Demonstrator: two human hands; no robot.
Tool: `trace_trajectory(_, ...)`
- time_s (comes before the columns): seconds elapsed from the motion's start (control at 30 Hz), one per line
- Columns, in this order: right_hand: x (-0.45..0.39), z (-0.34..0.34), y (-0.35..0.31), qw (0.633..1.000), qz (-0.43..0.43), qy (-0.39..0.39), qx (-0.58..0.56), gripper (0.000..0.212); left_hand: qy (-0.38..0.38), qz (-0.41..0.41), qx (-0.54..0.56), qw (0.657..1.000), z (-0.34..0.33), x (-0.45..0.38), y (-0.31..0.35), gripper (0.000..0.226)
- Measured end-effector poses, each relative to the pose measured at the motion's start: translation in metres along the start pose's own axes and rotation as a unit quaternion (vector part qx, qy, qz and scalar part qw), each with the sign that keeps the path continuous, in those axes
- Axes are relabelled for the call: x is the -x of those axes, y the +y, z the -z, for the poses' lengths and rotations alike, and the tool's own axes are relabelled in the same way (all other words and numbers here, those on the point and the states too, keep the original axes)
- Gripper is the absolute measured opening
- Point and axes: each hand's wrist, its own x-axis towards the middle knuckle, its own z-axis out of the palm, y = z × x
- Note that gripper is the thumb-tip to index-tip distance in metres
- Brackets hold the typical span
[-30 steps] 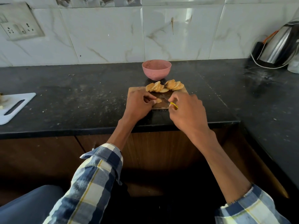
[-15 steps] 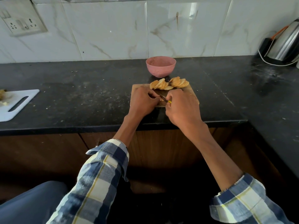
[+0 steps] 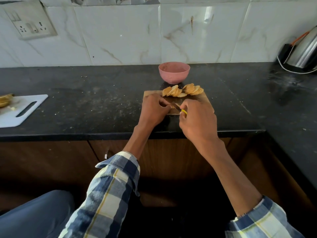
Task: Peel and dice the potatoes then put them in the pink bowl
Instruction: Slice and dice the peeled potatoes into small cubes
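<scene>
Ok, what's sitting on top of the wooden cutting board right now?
On the wooden cutting board: two fanned rows of potato slices and a knife. The left hand and right hand cover the piece being cut.

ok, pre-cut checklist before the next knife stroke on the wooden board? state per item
1. Knife held: ok. The right hand grips its yellow handle, blade pointing toward the left hand.
2. Piece pinned: ok. The left hand pinches a small potato piece on the wooden board.
3. Left fingertips clear of the blade: cannot tell; they sit very close and the knuckles hide the contact.
4. Cut slices out of the way: ok. The potato slices lie fanned at the board's far edge.
5. Pink bowl ready: ok, upright just behind the board, nothing visible inside.
6. Board seated: ok, flat near the counter's front edge.
</scene>
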Motion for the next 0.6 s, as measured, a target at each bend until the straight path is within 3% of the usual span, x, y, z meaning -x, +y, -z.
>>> trace_trajectory(0.4, -0.004, -0.009, -0.007, 0.997, 0.04, -0.039, 0.045, 0.025, -0.029, 0.046, 0.016, 0.998, 0.002, -0.015, -0.002, 0.016)
trace_trajectory(0.6, 0.016, 0.005, 0.009, 0.999, 0.025, -0.02, 0.019, 0.024, -0.027, 0.039, 0.017, 0.999, 0.002, -0.013, 0.0, 0.019)
